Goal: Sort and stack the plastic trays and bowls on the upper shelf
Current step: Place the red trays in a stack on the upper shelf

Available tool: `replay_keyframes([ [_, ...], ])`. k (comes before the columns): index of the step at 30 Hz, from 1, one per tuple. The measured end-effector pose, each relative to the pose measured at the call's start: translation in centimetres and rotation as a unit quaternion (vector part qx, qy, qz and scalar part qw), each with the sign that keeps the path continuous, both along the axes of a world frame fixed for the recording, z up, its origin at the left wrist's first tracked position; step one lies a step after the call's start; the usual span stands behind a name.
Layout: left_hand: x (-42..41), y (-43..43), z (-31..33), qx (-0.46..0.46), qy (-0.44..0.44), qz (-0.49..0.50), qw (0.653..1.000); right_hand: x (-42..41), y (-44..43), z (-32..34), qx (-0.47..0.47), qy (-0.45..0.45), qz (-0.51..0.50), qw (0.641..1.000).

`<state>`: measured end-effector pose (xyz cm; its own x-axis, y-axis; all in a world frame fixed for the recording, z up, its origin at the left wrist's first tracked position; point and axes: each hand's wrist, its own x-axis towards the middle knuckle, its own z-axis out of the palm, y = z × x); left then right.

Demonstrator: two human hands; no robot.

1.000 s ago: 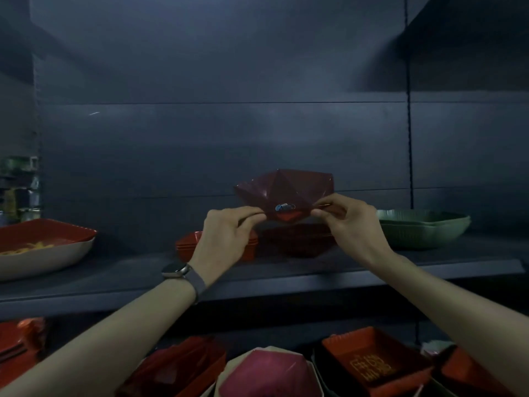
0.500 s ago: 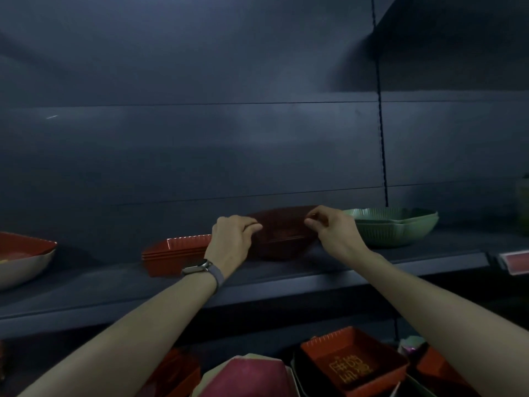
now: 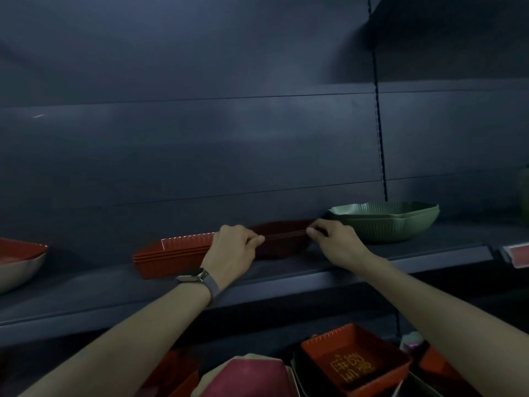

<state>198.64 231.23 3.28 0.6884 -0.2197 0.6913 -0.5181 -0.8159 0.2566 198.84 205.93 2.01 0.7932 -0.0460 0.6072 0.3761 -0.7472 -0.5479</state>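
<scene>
A stack of dark red bowls (image 3: pixel 283 239) rests on the upper shelf (image 3: pixel 286 279), its layered rims showing between my hands. My left hand (image 3: pixel 233 253), with a watch on its wrist, pinches the stack's left rim. At the right rim, my right hand (image 3: pixel 333 239) pinches it too. A stack of red rectangular trays (image 3: pixel 171 257) sits just left of the bowls, partly behind my left hand. Stacked green ribbed bowls (image 3: pixel 386 222) stand to the right on the same shelf.
A red and cream bowl (image 3: pixel 20 262) sits at the shelf's far left. Below the shelf lie a red tray with printed characters (image 3: pixel 355 359), a maroon faceted bowl (image 3: pixel 246 379) and more red trays. A dark back panel closes the shelf.
The dark red bowl that I held up in the air has come down onto the dark red bowl on the shelf. Both hands stayed on its rim. My view shifted to the right.
</scene>
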Motion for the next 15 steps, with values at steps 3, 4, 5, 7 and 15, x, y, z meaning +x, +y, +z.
replay_keyframes([
  [3,-0.21,0.2,0.25,-0.028,0.005,-0.001,1.0,-0.13,0.05,-0.1,-0.028,-0.017,-0.001,0.999],
  [4,-0.26,0.26,0.36,-0.039,0.009,0.0,0.999,-0.17,0.05,-0.17,-0.039,-0.035,-0.011,0.999],
  [5,-0.31,0.27,0.44,-0.045,0.012,0.001,0.999,-0.27,0.08,-0.19,-0.048,-0.051,-0.025,0.997],
  [7,-0.36,0.14,0.5,-0.049,0.008,0.003,0.999,-0.43,0.14,-0.04,-0.06,-0.063,-0.043,0.995],
  [15,-0.46,0.04,0.64,-0.06,0.012,0.016,0.998,0.03,0.51,0.22,-0.041,-0.061,-0.053,0.996],
])
